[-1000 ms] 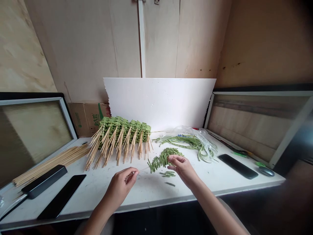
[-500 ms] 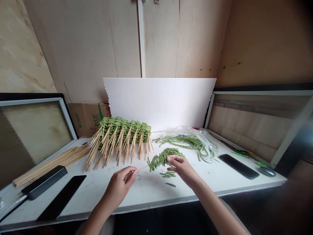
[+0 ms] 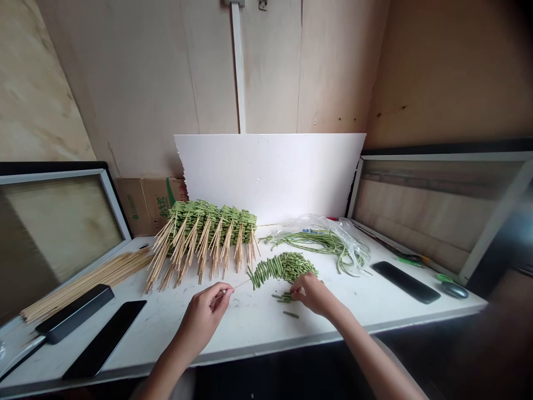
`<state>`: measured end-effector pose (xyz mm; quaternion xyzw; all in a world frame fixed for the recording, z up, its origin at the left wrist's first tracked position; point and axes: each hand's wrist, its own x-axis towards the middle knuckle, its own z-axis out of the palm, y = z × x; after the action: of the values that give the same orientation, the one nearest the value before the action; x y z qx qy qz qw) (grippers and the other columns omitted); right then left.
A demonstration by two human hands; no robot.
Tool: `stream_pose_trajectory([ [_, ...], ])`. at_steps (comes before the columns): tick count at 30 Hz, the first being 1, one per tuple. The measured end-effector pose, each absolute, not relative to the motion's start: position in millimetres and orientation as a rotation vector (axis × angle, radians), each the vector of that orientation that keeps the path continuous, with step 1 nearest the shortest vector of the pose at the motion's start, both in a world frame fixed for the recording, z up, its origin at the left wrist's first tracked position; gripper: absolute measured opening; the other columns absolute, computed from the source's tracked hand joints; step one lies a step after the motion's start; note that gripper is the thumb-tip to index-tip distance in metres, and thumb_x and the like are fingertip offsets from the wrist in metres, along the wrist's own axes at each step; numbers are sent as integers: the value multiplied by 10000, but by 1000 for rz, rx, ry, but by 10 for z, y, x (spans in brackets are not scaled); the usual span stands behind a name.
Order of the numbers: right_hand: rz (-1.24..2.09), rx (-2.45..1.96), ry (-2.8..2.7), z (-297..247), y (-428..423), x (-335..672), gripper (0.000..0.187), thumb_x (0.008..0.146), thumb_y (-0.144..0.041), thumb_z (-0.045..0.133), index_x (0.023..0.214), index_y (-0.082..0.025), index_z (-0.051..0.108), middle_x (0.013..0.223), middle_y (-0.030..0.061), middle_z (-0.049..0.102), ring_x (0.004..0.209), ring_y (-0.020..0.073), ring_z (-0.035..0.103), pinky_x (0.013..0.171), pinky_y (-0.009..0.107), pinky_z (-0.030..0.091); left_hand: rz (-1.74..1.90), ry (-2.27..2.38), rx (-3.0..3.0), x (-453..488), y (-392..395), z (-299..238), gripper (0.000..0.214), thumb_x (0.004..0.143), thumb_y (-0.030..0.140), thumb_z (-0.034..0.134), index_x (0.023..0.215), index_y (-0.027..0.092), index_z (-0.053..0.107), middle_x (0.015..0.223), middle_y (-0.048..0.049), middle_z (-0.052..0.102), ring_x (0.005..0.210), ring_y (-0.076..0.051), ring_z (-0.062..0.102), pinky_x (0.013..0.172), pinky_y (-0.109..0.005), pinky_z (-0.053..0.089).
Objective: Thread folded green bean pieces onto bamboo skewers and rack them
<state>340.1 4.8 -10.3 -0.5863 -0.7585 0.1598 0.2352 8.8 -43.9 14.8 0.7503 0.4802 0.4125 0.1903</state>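
My left hand (image 3: pixel 210 305) is closed around the lower end of a thin wooden skewer (image 3: pixel 240 285). Along that skewer sits a row of short cut green bean pieces (image 3: pixel 266 270), threaded crosswise side by side. Just behind the row lies a heap of loose cut beans (image 3: pixel 298 265). My right hand (image 3: pixel 312 293) reaches down at the heap's near edge, fingers bent together over a few bean pieces (image 3: pixel 283 298); whether it grips one is hidden. A single bean piece (image 3: pixel 291 315) lies nearer the table's front edge.
Several finished bean skewers (image 3: pixel 212 222) are stacked at the back left, sticks toward me. Bare skewers (image 3: pixel 87 280) lie at left beside a black box (image 3: pixel 77 312). Long beans (image 3: pixel 310 240) in a plastic bag, a phone (image 3: pixel 406 281) and a mouse (image 3: pixel 454 289) are at right.
My right hand has left the tip of the bean skewer and moved down and right to the loose pieces. My left hand still holds the skewer, nearly unmoved.
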Motion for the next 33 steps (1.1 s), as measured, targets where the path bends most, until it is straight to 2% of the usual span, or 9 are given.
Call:
stream_pose_trajectory([
  [5, 395, -1708, -2155, -58, 34, 3347, 119, 852, -208, 689, 806, -210, 799, 818, 89, 782, 1009, 323, 672, 953, 414, 484, 1156, 1350, 2106, 85, -431, 136, 365, 1000, 479, 518, 962, 184, 731, 757, -41, 701, 653, -163, 630, 585, -208, 479],
  [10, 423, -1652, -2147, -88, 52, 3357, 124, 865, -195, 660, 806, -197, 769, 833, 98, 770, 997, 311, 679, 939, 420, 495, 1095, 1359, 2104, 70, -427, 128, 368, 1011, 478, 499, 977, 179, 711, 760, -39, 688, 658, -160, 619, 594, -212, 472],
  [13, 479, -1551, -2011, -136, 114, 3389, 120, 866, -257, 672, 797, -215, 760, 849, 103, 762, 932, 312, 681, 846, 435, 524, 1071, 1362, 2100, 57, -409, 112, 371, 1018, 479, 485, 990, 177, 697, 776, -44, 684, 676, -165, 620, 608, -221, 474],
  [15, 572, -1433, -1854, -148, 168, 3410, 128, 853, -346, 715, 840, -232, 771, 870, 96, 763, 865, 299, 685, 785, 432, 535, 1069, 1360, 2091, 48, -394, 97, 366, 1019, 477, 483, 994, 177, 691, 790, -47, 685, 695, -170, 628, 624, -228, 481],
  [19, 874, -1248, -1534, -100, 219, 3401, 377, 778, -539, 802, 975, -218, 796, 904, 84, 764, 821, 261, 676, 731, 392, 528, 1087, 1339, 2074, 39, -384, 84, 350, 1009, 471, 499, 986, 179, 691, 785, -47, 684, 699, -173, 633, 622, -231, 484],
  [21, 1069, -1133, -1369, -57, 196, 3365, 438, 762, -578, 815, 989, -205, 795, 901, 74, 751, 839, 239, 667, 714, 354, 519, 1097, 1332, 2078, 43, -398, 98, 341, 1001, 463, 509, 979, 178, 697, 770, -46, 679, 682, -171, 621, 603, -228, 472],
  [26, 1391, -858, -1138, 32, 77, 3246, 383, 779, -516, 847, 991, -203, 792, 1013, 76, 745, 985, 218, 663, 800, 311, 526, 1032, 1366, 2094, 73, -452, 163, 319, 1014, 441, 497, 964, 189, 687, 728, -28, 644, 650, -161, 572, 582, -225, 427],
  [33, 1494, -763, -1042, 42, 39, 3178, 320, 798, -453, 850, 985, -200, 795, 983, 51, 749, 849, 151, 669, 694, 247, 517, 1023, 1334, 2082, 93, -447, 141, 342, 1026, 459, 474, 984, 185, 673, 750, -31, 637, 653, -161, 568, 586, -231, 411],
])
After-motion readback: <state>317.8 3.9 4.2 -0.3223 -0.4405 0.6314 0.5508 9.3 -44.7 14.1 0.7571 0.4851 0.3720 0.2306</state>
